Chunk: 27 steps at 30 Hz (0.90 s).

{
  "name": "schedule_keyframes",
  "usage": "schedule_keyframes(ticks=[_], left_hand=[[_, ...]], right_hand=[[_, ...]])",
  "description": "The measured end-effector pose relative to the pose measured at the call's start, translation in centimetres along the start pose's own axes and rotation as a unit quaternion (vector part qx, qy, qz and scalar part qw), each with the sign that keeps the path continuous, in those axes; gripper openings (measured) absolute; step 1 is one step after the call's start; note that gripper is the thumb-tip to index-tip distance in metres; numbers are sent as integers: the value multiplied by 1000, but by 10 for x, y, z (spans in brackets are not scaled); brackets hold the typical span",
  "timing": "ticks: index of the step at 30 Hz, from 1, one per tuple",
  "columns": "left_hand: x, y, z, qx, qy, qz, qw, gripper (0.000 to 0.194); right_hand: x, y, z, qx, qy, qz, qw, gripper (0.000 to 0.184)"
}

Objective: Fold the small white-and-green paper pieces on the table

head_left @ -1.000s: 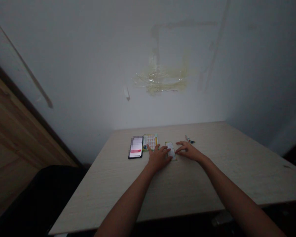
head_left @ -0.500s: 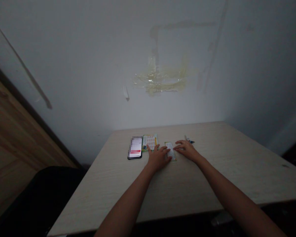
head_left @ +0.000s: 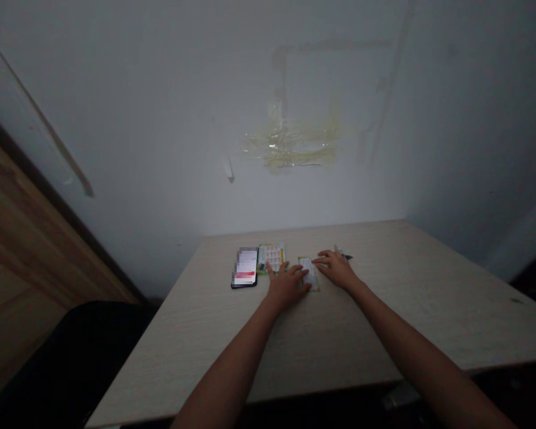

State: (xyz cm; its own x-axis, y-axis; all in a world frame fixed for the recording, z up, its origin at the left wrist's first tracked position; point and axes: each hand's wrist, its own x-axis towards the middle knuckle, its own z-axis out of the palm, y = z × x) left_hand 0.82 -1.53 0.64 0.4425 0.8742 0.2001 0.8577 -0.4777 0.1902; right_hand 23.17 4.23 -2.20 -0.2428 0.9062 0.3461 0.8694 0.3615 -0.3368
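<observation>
My left hand [head_left: 287,286] lies with fingers spread, some of them on a small printed paper slip [head_left: 309,272] and others at the lower edge of a printed card [head_left: 272,256]. The slip is narrow, pale, with green-yellow edges and fine text. At the slip's right edge is my right hand [head_left: 337,271], its fingers stretched out toward the paper; whether the fingertips touch it I cannot tell. Just behind my right hand lies a small dark and light object [head_left: 346,255], too small to name. A phone [head_left: 245,268] with its screen lit rests left of the card.
The pale wooden table [head_left: 196,345] meets a wall [head_left: 161,119] with clear tape [head_left: 290,146] stuck on it. To the left are a wooden panel [head_left: 22,250] and a black chair-like shape [head_left: 84,357]. A dark mark [head_left: 517,301] shows near the table's right edge.
My right hand has shifted slightly left and away from me, toward the slip's edge. My left hand, the slip, the card and the phone look unmoved.
</observation>
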Motion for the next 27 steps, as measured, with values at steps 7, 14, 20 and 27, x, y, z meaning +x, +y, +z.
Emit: schedule_keyframes(ticks=[7, 14, 20, 27], left_hand=[[0, 0, 1, 12, -3, -1, 1000, 47], [0, -1, 0, -9, -4, 4, 1000, 46], [0, -1, 1, -4, 7, 2, 1000, 47], [-1, 0, 0, 10, 5, 4, 1000, 46]], right_hand=[[1, -14, -7, -42, -12, 27, 999, 30], [1, -25, -6, -66, -10, 43, 997, 35], [-1, -28, -2, -76, 11, 47, 996, 35], [-1, -15, 1, -38, 9, 18, 999, 32]])
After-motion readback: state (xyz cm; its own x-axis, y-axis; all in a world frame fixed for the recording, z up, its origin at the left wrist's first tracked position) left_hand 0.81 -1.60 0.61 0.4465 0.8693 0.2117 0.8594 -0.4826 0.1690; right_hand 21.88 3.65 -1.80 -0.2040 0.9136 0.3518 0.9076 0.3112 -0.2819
